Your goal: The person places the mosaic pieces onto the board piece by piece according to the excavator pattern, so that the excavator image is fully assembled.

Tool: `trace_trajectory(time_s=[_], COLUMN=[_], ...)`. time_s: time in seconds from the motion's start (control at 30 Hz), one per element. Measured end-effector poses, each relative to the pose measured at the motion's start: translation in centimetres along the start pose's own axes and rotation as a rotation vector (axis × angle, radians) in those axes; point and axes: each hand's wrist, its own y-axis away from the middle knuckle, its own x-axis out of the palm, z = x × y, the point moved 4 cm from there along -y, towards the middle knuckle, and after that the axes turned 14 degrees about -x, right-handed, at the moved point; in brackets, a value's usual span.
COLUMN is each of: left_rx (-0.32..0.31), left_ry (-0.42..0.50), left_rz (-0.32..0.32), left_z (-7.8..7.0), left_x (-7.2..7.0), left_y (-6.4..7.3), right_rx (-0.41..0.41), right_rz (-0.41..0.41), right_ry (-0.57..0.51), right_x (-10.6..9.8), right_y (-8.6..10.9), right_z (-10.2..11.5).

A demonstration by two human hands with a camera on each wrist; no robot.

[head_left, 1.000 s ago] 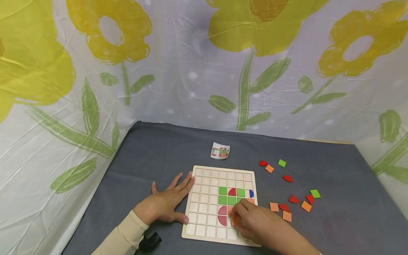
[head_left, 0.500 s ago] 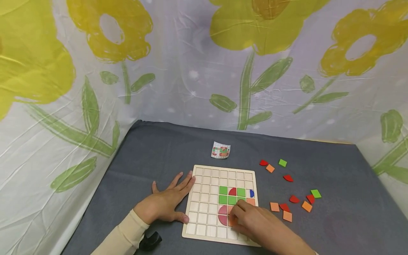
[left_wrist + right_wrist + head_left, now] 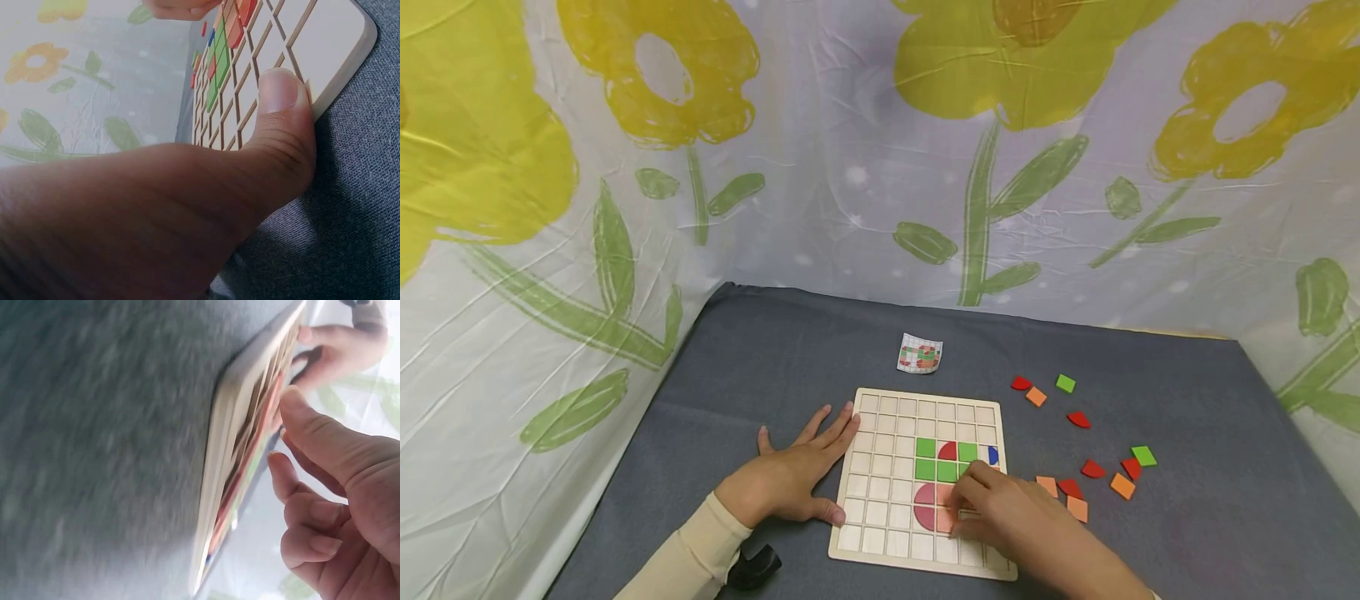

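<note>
A square wooden grid board lies on the dark cloth. My left hand is spread at its left edge, the thumb resting on the frame in the left wrist view. My right hand is low over the board's right part. Its thumb and index finger are bent close over the cells beside an orange square, and nothing shows between them in the right wrist view. Two dark pink quarter-circles sit left of the orange squares. Green squares, a red quarter-circle and a blue half-circle fill cells above.
Right of the board lie loose orange squares, red quarter-circles and green squares. A small card with a coloured grid pattern lies behind the board. A flower-printed curtain hangs behind the table.
The orange square under my right fingers has gone from tilted to flat in its cell beside the lower pink piece. My right hand has shifted slightly right. My left hand stays put.
</note>
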Motion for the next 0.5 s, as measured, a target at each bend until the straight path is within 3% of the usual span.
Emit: trace_trajectory(time_s=[0.2, 0.37, 0.5], left_rx=[0.002, -0.001, -0.006], left_ry=[0.002, 0.002, 0.000], left_rz=[0.006, 0.013, 0.022], left_z=[0.0, 0.1, 0.1], left_x=[0.1, 0.0, 0.0], left_y=[-0.1, -0.1, 0.0], right_rx=[0.084, 0.204, 0.330], right_rz=[-0.042, -0.026, 0.001], right_ry=[0.060, 0.046, 0.098], right_x=[-1.0, -1.7, -2.2], right_y=[1.4, 3.1, 4.5], right_z=[-1.2, -2.6, -3.8])
